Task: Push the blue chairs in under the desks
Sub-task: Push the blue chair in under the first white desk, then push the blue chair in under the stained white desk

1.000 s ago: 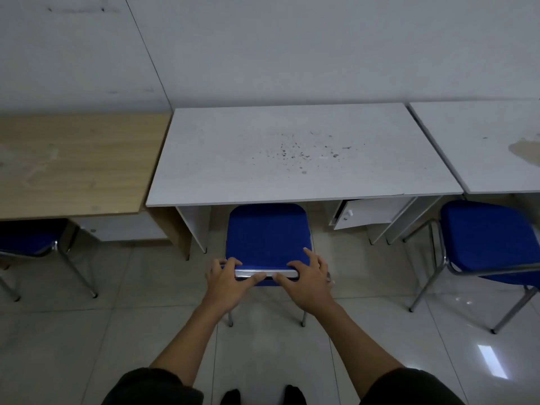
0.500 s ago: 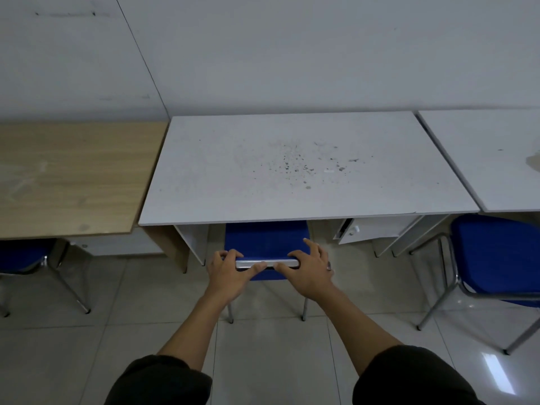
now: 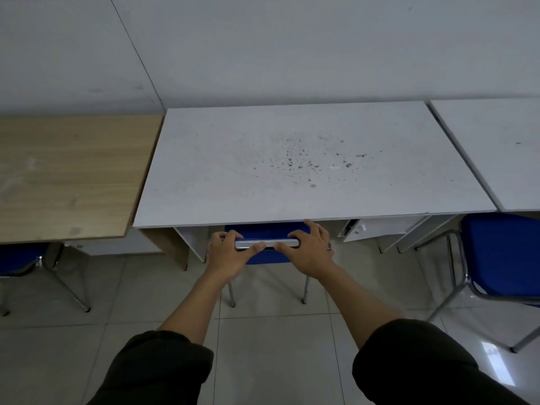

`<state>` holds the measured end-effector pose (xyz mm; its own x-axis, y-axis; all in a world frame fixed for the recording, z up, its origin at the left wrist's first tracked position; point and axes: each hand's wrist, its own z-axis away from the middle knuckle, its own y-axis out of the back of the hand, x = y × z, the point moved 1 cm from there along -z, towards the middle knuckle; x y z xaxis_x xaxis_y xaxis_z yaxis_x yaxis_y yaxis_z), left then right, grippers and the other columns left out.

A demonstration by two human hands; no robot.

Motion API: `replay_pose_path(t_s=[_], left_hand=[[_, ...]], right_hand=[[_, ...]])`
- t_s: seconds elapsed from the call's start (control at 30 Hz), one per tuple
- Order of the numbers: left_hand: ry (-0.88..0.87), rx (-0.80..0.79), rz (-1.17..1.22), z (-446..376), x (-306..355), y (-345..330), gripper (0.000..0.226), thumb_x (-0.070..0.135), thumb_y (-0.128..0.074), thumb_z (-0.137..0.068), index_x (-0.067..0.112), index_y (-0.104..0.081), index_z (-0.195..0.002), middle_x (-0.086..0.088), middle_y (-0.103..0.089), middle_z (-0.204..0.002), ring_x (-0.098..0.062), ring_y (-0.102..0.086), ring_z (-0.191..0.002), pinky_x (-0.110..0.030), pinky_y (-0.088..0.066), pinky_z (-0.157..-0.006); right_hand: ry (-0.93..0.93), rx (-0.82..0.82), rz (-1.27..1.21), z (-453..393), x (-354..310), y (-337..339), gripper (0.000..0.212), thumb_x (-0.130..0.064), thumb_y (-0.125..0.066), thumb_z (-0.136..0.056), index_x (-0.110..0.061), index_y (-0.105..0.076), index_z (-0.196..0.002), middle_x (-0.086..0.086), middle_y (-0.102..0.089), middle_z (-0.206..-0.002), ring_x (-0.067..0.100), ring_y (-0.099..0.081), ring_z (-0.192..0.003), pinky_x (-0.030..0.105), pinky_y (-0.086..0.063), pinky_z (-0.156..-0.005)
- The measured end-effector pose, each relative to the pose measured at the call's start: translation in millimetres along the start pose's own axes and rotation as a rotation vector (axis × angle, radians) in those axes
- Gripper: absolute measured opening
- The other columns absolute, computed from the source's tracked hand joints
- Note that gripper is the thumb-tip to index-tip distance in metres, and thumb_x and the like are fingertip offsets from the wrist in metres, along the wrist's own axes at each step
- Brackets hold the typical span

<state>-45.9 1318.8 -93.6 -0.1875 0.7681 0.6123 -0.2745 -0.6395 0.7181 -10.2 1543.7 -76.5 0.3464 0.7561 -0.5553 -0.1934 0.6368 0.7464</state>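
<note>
Seemingly, chair back [image 3: 267, 244] within both grips.

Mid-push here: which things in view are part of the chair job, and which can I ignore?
Job:
- middle blue chair, held by left hand and right hand
- white desk above it
- right blue chair, not tucked in
- left blue chair

Ignore:
- dark specks on the desktop
- small cabinet

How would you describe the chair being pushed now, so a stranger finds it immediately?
Find the speckled white middle desk. The blue padded chair with the metal back rail sits under its front edge. Unlike the two blue chairs beside it, both hands grip its rail.
</note>
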Motion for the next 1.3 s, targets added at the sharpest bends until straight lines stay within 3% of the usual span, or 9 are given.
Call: replay_pose_path(t_s=[0.2,0.47,0.6,0.7,0.83,1.0,1.13,1.23,1.3], left_hand=[[0.02,-0.005,0.017,-24,0,1,0.08,0.098,-0.058,-0.059,0.036,-0.056,-0.109,0.002,-0.041,-0.125,-0.026,-0.05,-0.12,-0.048,-0.052,-0.101],[0.046,-0.052,-0.055,-44,10,13,0.076,0.094,-0.058,-0.065,0.035,-0.052,-0.112,-0.002,-0.041,-0.126,-0.027,-0.051,-0.121,-0.042,-0.056,-0.096],[0.083,-0.088,-0.081,-32,17,16,0.087,0.095,-0.05,-0.07,0.032,-0.05,-0.13,-0.008,-0.039,-0.139,-0.031,-0.04,-0.134,-0.048,-0.049,-0.106],[-0.011,-0.021,-0.09,-10,21,12,0.078,0.081,-0.05,-0.085,0.032,-0.044,-0.145,-0.012,-0.029,-0.161,-0.034,-0.02,-0.15,-0.055,-0.03,-0.119],[-0.186,-0.065,-0.191,27,37,12,0.072,0.067,-0.05,-0.097,0.03,-0.036,-0.157,-0.009,-0.012,-0.173,-0.03,0.001,-0.159,-0.057,-0.004,-0.125],[-0.361,-0.125,-0.183,66,87,2,0.06,0.058,-0.047,-0.102,0.033,-0.039,-0.155,-0.003,-0.019,-0.172,-0.026,0.0,-0.16,-0.063,0.002,-0.124],[-0.43,-0.108,-0.089,106,132,-21,0.055,0.058,-0.052,-0.1,0.033,-0.048,-0.148,0.004,-0.034,-0.164,-0.025,-0.014,-0.157,-0.065,0.001,-0.124],[-0.412,-0.183,-0.075,142,155,-55,0.058,0.063,-0.051,-0.098,0.035,-0.049,-0.148,0.002,-0.027,-0.169,-0.027,-0.006,-0.159,-0.061,0.001,-0.124],[-0.432,-0.262,-0.087,164,180,-77,0.056,0.065,-0.053,-0.096,0.037,-0.053,-0.144,0.003,-0.033,-0.166,-0.028,-0.012,-0.158,-0.062,-0.004,-0.124]], right_hand=[[0.006,0.003,0.012,-22,0,3,0.077,-0.087,-0.051,-0.075,-0.035,-0.06,-0.132,-0.009,-0.012,-0.167,0.017,0.002,-0.152,0.069,-0.022,-0.114],[0.001,0.009,0.032,-40,-10,7,0.084,-0.09,-0.048,-0.069,-0.035,-0.06,-0.131,-0.007,-0.012,-0.167,0.022,0.001,-0.152,0.074,-0.022,-0.112],[-0.019,-0.034,0.078,-32,-15,11,0.086,-0.085,-0.048,-0.081,-0.034,-0.04,-0.15,0.001,-0.003,-0.17,0.028,0.007,-0.156,0.072,-0.01,-0.117],[0.04,0.066,0.04,-11,-12,3,0.08,-0.074,-0.048,-0.091,-0.034,-0.026,-0.156,0.004,-0.003,-0.171,0.027,0.008,-0.156,0.061,-0.006,-0.121],[0.121,0.141,0.009,22,-4,-1,0.07,-0.059,-0.057,-0.095,-0.031,-0.032,-0.154,0.006,-0.009,-0.17,0.027,0.003,-0.156,0.058,-0.015,-0.123],[0.156,0.214,0.01,60,14,29,0.069,-0.05,-0.064,-0.094,-0.027,-0.035,-0.153,0.007,-0.022,-0.166,0.028,-0.011,-0.155,0.058,-0.027,-0.119],[0.155,0.288,-0.03,102,40,68,0.067,-0.048,-0.064,-0.096,-0.025,-0.038,-0.153,0.006,-0.033,-0.161,0.026,-0.024,-0.151,0.048,-0.028,-0.121],[0.087,0.299,-0.105,142,74,88,0.073,-0.059,-0.058,-0.092,-0.028,-0.037,-0.154,0.002,-0.034,-0.161,0.02,-0.027,-0.15,0.051,-0.03,-0.12],[0.038,0.309,-0.14,173,108,105,0.073,-0.063,-0.056,-0.088,-0.029,-0.04,-0.152,0.001,-0.042,-0.156,0.019,-0.037,-0.144,0.05,-0.037,-0.115]])
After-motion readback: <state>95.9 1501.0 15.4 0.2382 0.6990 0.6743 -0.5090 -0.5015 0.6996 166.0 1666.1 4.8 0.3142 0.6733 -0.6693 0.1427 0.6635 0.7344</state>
